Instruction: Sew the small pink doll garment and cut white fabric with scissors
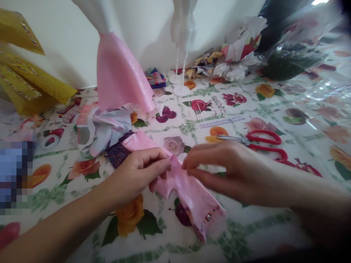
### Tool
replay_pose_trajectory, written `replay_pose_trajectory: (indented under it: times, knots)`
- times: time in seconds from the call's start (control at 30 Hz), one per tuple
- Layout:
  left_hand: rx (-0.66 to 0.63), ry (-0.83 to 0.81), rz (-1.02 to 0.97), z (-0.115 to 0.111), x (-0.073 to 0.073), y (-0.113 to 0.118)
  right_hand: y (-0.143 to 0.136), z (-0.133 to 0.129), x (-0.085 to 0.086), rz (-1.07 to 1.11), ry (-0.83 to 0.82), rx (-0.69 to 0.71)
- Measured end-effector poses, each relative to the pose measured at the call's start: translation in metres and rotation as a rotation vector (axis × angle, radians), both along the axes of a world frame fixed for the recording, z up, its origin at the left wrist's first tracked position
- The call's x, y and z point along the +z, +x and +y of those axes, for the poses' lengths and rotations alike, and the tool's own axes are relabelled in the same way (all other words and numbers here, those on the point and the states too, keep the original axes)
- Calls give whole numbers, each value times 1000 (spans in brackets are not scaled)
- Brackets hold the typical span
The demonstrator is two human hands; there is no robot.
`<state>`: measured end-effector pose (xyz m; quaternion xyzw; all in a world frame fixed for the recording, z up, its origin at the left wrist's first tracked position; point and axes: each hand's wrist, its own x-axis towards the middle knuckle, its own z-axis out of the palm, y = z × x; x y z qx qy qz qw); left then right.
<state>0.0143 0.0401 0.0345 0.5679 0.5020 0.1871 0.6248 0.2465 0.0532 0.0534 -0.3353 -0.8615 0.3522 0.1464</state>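
1. White wall (142, 22) stands behind a table under a fruit-and-flower tablecloth (63, 182); before it are a pink skirt (117, 73) on a white form and a yellow garment (24, 80) at the left.
2. Rows of tiny bluish marks (222, 122) lie beyond the scissors (244, 139); they are too small to read, or to tell whether they are lettering.
3. On the cloth in front of the person lies a narrow pink garment (196, 193), between and below the two hands.
4. The left hand (145, 166) pinches a fold at its middle between thumb and fingers.
5. The right hand (225, 168) has thumb and forefinger tips drawn close together just beside that fold; whether they grip anything, I cannot tell.
6. Its long axis runs diagonally, from the far left to the near right.
7. Its wider, bead-trimmed end points toward the person and rightward; the other reaches a dark patterned cloth (117, 151).
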Motion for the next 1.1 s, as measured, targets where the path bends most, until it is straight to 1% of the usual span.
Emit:
replay_pose_trajectory:
  times: [0.07,0.13,0.23,0.3,0.47,0.63,0.93,1.0,1.1]
  knots:
    - [-8,42,-4,-6,3,0,0,6,-1,13,-114,-84]
    - [-29,103,6,-10,8,2,-3,10,-4,20,-242,-120]
    - [-66,128,31,-14,14,3,-7,13,-10,37,-425,-66]
    - [-78,127,40,-15,15,4,-10,13,-11,51,-512,-32]
    - [-65,169,44,-15,10,2,-12,13,-12,76,-638,-58]
    - [-69,184,69,-15,7,2,-15,13,-14,120,-726,-38]
    - [-84,198,124,-16,1,0,-14,13,-23,182,-773,-53]
    - [-93,214,166,-16,0,-1,-13,14,-25,171,-723,-57]
    - [-124,216,261,-17,-1,-1,-13,13,-27,106,-542,-86]
